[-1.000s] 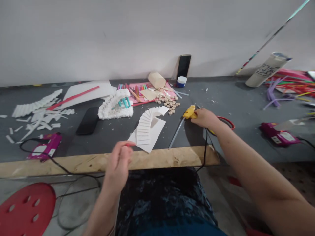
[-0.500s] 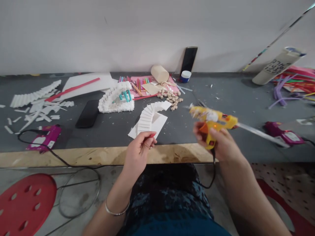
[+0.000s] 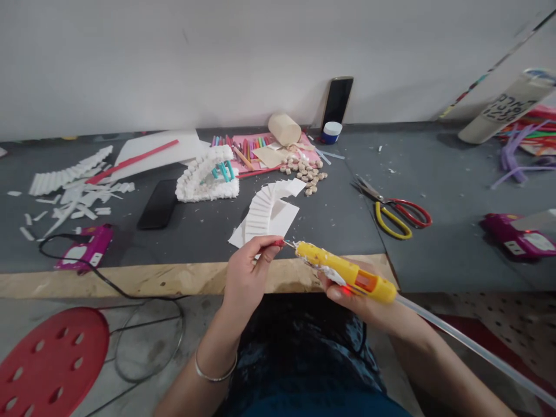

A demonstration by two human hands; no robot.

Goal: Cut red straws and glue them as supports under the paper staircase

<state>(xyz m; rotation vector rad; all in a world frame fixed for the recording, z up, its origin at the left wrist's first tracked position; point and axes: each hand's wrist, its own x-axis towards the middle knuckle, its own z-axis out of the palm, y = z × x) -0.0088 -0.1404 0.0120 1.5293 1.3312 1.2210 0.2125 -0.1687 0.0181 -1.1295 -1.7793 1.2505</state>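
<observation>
Yellow glue gun (image 3: pixel 343 272) is gripped in the right hand (image 3: pixel 358 304) over the front edge of the worktop (image 3: pixel 330 220), its nozzle (image 3: pixel 298 248) aimed at a small red piece (image 3: pixel 278 242) pinched by the left hand (image 3: pixel 248 269); whether glue has been applied cannot be told. A curved row of white strips (image 3: pixel 259 214) is already arranged on white card (image 3: pixel 282 220), partly hidden by the left hand, while loose strips (image 3: pixel 72 204) are left scattered at the far left. Scissors (image 3: pixel 380 198) are laid behind the gun.
</observation>
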